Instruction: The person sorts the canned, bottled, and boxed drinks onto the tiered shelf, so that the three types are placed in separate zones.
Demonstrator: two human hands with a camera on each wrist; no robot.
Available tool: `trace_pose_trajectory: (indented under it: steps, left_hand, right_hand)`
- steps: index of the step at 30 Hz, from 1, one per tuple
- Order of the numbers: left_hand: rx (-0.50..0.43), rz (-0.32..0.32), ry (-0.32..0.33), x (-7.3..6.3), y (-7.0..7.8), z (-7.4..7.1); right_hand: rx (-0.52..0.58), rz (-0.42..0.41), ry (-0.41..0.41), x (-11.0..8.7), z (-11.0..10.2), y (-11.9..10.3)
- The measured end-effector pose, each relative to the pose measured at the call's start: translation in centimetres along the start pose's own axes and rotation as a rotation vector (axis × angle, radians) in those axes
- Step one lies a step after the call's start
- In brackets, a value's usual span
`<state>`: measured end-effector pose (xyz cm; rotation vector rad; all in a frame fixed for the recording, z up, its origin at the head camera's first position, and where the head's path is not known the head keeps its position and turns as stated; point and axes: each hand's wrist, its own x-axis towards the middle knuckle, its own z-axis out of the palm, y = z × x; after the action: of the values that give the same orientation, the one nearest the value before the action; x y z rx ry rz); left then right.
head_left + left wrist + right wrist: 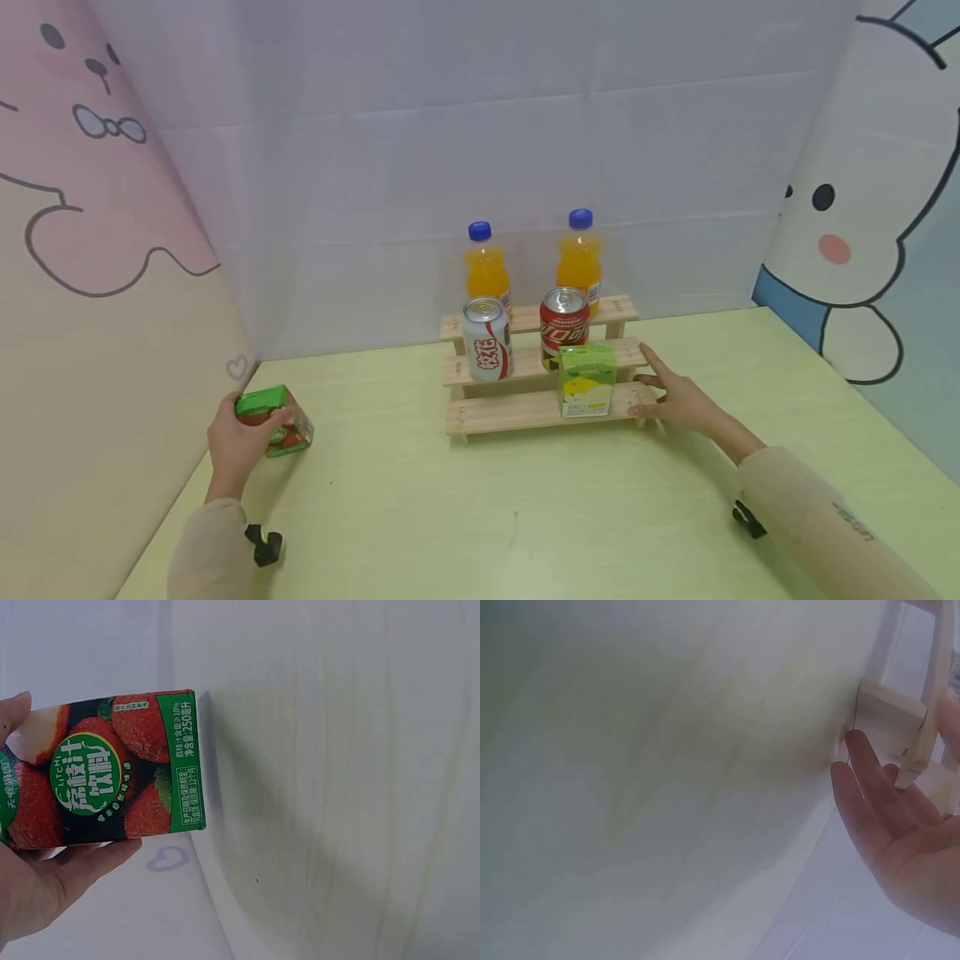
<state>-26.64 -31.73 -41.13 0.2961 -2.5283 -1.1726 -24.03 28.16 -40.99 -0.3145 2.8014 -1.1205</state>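
My left hand [238,437] grips a litchi juice box [288,427] at the left side of the table. In the left wrist view the box [105,769] shows red fruit and a green label, its base close to the tabletop; I cannot tell whether it touches. My right hand [678,402] is at the right end of a three-tier wooden rack [510,414], fingers loosely extended beside the tier ends. A green juice box [587,383] stands on the bottom tier. The middle tier bears a white can [487,342] and a red can [564,321].
Two orange drink bottles with blue caps, a left one [487,271] and a right one [579,258], stand on the top tier. A white cloth backdrop [360,208] rises behind the pale table [420,517]. Printed cartoon panels flank both sides.
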Motion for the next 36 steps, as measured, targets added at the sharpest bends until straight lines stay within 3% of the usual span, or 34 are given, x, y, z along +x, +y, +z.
trace_pose_trajectory:
  steps: [11, 32, 36]
  left_hand:
    - [0.030, 0.081, 0.037, -0.9, 1.6, -0.2]
    - [-0.029, 0.082, 0.048, -3.2, 6.2, -0.3]
    - [-0.052, 0.113, 0.053, -3.8, 7.5, -0.3]
  right_hand:
    - [0.003, -0.015, 0.001, 0.0, 0.0, 0.1]
    - [0.028, -0.023, -0.006, 0.0, -0.1, 0.0]
    - [0.027, -0.025, -0.003, 0.0, 0.0, 0.0]
